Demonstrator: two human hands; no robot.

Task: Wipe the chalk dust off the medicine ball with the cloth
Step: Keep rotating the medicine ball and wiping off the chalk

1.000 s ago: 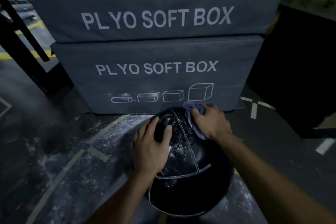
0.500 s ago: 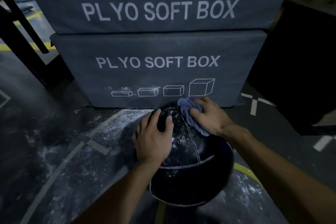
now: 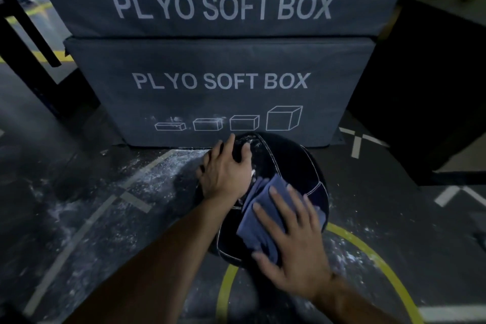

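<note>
A black medicine ball (image 3: 286,163) with white seams sits on the gym floor in front of the soft boxes. White chalk specks show near its top by the far seam. My left hand (image 3: 226,171) lies flat on the ball's upper left side, fingers spread. My right hand (image 3: 292,234) presses a blue-grey cloth (image 3: 263,208) against the near right side of the ball with straight, spread fingers. The cloth is partly under my palm.
Two stacked dark grey boxes marked PLYO SOFT BOX (image 3: 221,84) stand just behind the ball. A black block (image 3: 426,92) is at the right. Chalk dust (image 3: 157,173) is scattered on the dark floor, with a yellow curved line (image 3: 368,252) and grey tape marks.
My right hand has dragged the cloth from the ball's far top down to its near right side, fingers now flat. My left hand has stayed on the upper left.
</note>
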